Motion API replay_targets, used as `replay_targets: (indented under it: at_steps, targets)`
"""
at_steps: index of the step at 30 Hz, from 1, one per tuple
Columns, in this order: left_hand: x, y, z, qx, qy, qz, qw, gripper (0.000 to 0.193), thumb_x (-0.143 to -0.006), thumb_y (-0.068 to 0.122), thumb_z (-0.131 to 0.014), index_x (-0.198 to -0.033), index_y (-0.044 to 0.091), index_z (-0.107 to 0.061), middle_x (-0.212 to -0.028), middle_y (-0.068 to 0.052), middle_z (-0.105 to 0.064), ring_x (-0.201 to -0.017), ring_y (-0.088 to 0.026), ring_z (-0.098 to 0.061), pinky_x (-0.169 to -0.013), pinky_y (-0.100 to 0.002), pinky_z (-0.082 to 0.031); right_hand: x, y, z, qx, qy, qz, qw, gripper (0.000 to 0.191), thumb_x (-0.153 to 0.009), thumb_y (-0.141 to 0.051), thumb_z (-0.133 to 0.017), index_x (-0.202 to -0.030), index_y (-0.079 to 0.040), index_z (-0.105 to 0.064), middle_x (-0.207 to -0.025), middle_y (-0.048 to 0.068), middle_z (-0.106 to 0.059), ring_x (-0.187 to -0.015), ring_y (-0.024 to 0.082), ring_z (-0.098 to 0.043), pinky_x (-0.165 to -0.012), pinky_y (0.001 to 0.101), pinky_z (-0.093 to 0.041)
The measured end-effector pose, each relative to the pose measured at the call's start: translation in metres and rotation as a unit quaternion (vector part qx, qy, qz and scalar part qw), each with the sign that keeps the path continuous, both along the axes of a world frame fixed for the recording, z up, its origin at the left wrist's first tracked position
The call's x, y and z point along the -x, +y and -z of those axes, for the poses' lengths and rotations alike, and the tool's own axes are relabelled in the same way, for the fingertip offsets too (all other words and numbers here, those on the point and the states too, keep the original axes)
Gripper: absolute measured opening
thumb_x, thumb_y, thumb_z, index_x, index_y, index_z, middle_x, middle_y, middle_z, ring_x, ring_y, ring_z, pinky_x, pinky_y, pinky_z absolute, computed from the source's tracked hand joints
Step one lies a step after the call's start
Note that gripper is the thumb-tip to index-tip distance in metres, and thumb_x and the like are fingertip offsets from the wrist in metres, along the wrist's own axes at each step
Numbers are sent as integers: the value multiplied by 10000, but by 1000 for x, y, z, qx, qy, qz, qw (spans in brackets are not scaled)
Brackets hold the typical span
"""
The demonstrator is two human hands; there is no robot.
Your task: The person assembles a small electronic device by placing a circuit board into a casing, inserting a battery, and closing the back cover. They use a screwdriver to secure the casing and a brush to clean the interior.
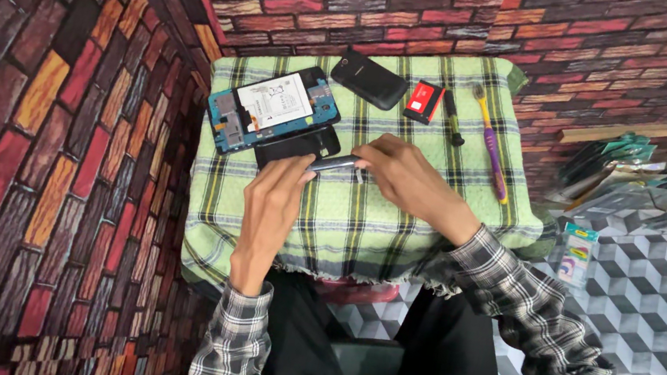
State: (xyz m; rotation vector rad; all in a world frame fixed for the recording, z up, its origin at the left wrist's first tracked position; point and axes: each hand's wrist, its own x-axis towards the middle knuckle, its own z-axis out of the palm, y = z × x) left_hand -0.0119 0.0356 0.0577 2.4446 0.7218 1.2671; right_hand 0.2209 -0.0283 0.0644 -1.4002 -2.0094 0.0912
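Observation:
My left hand (269, 209) and my right hand (410, 182) together hold a slim dark phone part (335, 163) edge-on over a small table covered with a green plaid cloth (347, 216). Just beyond my hands lies an opened phone (274, 109) with a blue frame and a white battery showing. A black flat cover (297, 146) lies against it, partly under my left fingers.
On the cloth's far side lie a black phone back cover (369, 79), a red and black battery (424, 100), a small dark screwdriver (453, 119) and a purple and yellow toothbrush (492, 146). Brick-patterned walls close in left and behind. Packets (577, 253) lie at the right.

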Motion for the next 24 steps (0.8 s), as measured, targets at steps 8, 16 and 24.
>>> replay_targets:
  at_steps: [8,16,24]
  targets:
    - [1,2,2,-4,-6,-1,1000,264,-879,-70,-680,-1141,-51,-707,-1028,-176,-741,-914,-346,-717,-767,-420,-567,4,-3,-10,-40,25,-33,998,234,-990,-125,-631,-1158,36,-629,-1056,216,-669,-948,437,-642,-787,504,-515]
    - [0,3,9,-3,-19,-8,1000,259,-878,-55,-697,-1134,-31,-724,-1018,-149,-758,-918,-327,-729,-784,-401,-575,-2,7,2,-10,-1,-6,1000,192,-976,-116,-657,-1075,48,-661,-961,209,-692,-875,423,-654,-758,498,-520]
    - [-1,2,16,37,-59,-40,997,215,-924,9,-724,-1138,3,-746,-1034,-161,-757,-897,-294,-749,-767,-370,-577,-9,3,6,123,184,12,975,423,-974,-146,-634,-1370,4,-631,-862,195,-687,-625,284,-588,-619,426,-496]
